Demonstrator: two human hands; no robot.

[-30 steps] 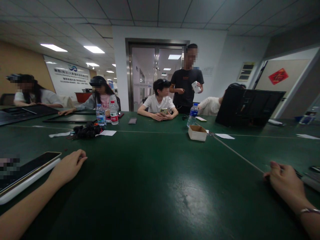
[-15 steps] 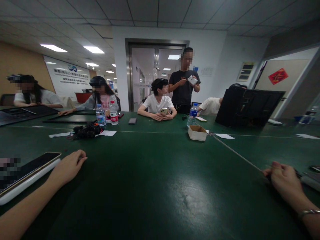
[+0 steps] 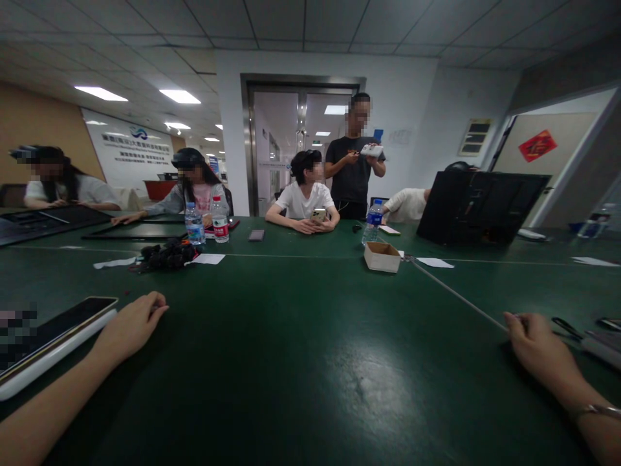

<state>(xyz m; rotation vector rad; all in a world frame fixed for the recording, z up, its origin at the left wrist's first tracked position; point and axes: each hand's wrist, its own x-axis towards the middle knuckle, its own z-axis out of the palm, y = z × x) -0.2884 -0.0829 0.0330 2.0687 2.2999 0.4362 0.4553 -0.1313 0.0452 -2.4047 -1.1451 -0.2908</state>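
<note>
My left hand [image 3: 133, 325] rests on the green table [image 3: 272, 362] with its fingers curled in and the thumb against them. Beside its wrist lies a phone [image 3: 63, 333] on top of a white slab-like object [image 3: 58, 362]. On the right side, my right hand [image 3: 541, 343] is also down on the tabletop, fingers bent and closed. A small glint shows between its fingers and thumb, too small to name. A pale line [image 3: 456, 293], a seam or a cord, runs across the table to that hand. Whatever either hand holds is hidden.
Across the table stand water bottles [image 3: 220, 220], a small open box [image 3: 382, 257], a tangle of black gear [image 3: 167, 254] and a large black case [image 3: 480, 207]. A grey object with a strap [image 3: 601, 346] lies right of my right hand. Several people are around the far side.
My right hand has shifted slightly left and turned, its thumb now more in view. My left hand stays put. The standing person has tilted the white object they hold.
</note>
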